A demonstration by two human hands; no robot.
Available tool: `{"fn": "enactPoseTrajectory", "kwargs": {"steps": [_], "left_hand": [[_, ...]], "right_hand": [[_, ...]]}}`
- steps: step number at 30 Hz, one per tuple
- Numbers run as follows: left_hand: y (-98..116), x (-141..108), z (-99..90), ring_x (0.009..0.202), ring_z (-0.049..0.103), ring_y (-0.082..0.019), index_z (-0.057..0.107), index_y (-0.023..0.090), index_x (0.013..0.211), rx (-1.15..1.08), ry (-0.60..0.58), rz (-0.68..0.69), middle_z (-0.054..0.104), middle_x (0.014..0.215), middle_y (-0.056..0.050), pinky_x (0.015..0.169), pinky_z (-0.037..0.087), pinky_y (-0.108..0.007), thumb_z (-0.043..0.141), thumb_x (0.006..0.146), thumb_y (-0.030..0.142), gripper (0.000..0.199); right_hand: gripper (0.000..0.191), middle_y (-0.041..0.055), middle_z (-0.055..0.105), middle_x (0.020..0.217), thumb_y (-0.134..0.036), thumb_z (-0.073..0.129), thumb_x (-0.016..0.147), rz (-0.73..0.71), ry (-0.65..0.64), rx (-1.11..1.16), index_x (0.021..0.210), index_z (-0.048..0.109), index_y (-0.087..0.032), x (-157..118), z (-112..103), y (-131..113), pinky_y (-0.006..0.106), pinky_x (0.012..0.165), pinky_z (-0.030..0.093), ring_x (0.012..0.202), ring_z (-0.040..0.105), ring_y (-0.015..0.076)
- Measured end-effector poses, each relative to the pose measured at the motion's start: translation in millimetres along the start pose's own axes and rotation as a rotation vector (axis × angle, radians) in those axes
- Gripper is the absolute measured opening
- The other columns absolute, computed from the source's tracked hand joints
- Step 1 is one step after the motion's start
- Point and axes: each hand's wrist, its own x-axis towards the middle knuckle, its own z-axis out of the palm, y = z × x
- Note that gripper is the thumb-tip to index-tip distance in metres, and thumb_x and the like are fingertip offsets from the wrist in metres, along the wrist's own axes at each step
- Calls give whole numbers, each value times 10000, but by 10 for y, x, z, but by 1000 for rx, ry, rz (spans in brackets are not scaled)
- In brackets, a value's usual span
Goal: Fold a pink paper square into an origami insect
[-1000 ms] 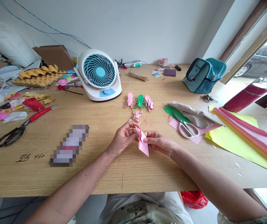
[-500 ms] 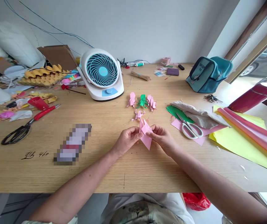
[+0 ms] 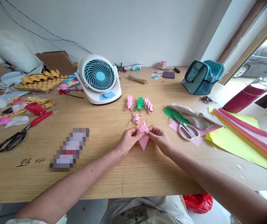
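The folded sheet (image 3: 144, 143) was of smooth, matt paper. The desk (image 3: 105, 124) looked wooden, finely grained. The fan (image 3: 100, 77) was of smooth plastic, the white-handled scissors (image 3: 182, 124) had metal blades, and the red bottle (image 3: 245, 98) looked glossy.

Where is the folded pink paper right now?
In the head view, the folded pink paper is near the middle of the table, held between the left hand and right hand, just nearer than the closest pink paper figure.
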Motion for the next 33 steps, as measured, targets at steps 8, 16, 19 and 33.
{"fn": "enactPoseTrajectory", "kwargs": {"steps": [8, 16, 19, 33], "left_hand": [[-108, 129, 81, 625, 470, -86, 626, 124, 731, 11, -3, 48, 545, 667, 39, 594, 373, -208, 846, 625, 511, 457], [-72, 0, 55, 605, 448, -76, 563, 132, 671, 45, -33, 33, 507, 635, 49, 586, 344, -203, 825, 667, 507, 457], [-59, -16, 60, 605, 451, -77, 595, 127, 687, 31, -32, 44, 510, 633, 48, 585, 347, -204, 833, 661, 496, 440], [-1, -24, 67, 700, 563, -115, 733, 127, 782, -151, 27, 19, 683, 741, -6, 702, 435, -240, 877, 617, 444, 385]], "right_hand": [[411, -9, 650, 738, -561, 810, 678, -42, 25, 6, 770, 636, -201, -13, -115, -14, 291, 726, 462, 711, 575, 147], [407, -7, 636, 721, -580, 780, 712, -23, -17, -6, 771, 639, -202, -86, -110, -3, 299, 708, 458, 689, 565, 149], [389, -6, 633, 718, -562, 780, 724, -31, -15, 9, 760, 637, -202, -103, -97, -12, 300, 712, 460, 690, 564, 149], [369, 17, 650, 830, -548, 711, 809, -70, -97, -106, 881, 613, -200, -124, -99, -53, 285, 735, 461, 768, 576, 155]]}}
